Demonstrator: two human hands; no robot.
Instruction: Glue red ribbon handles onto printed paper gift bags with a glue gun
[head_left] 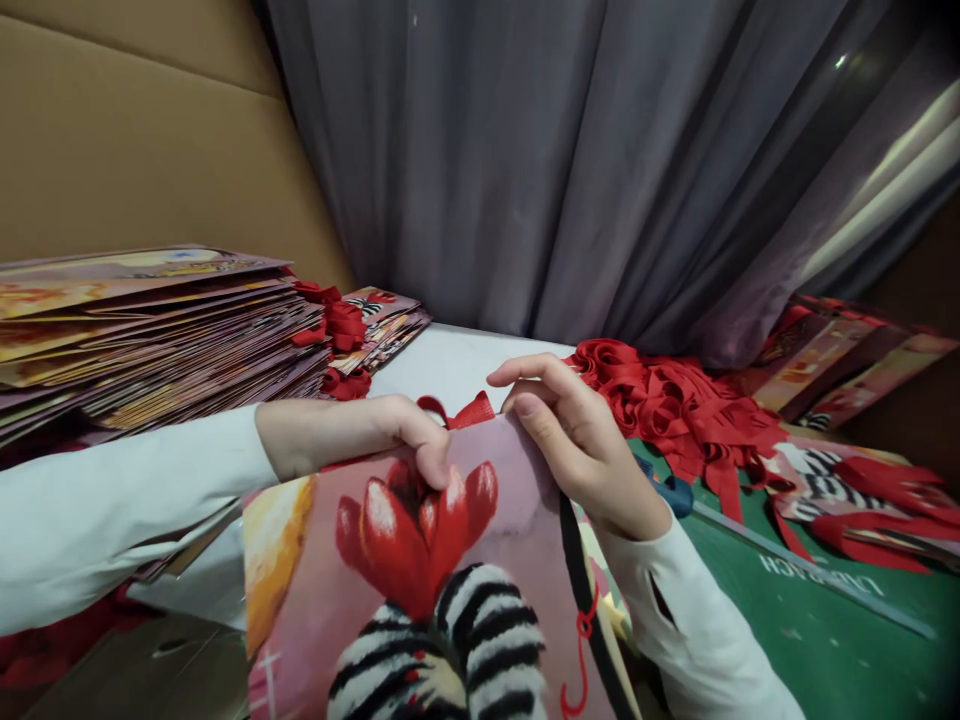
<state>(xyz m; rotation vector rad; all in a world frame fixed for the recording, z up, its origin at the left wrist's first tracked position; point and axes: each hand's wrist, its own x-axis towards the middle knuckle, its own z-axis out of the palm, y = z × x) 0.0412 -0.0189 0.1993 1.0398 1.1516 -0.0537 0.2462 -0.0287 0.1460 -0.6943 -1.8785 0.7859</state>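
A paper gift bag (517,540), printed with red shoes and black-and-white striped stockings, is upright in front of me. My left hand (375,435) is closed on its top edge, thumb on the printed face and the other fingers hidden behind. A red ribbon (474,410) sticks up at the rim between my hands. At the top right corner my right hand (577,440) has its thumb and bent fingers close together on the edge, with the forefinger stretched out above. Whether ribbon lies within the right fingers is hidden.
A tall stack of flat printed bags (172,340) rises at left. Red ribbons (667,400) lie heaped at right, near a blue-handled tool (679,495) with a long thin shaft on a green surface (810,640). Cardboard (135,130) and a grey curtain (480,170) stand behind.
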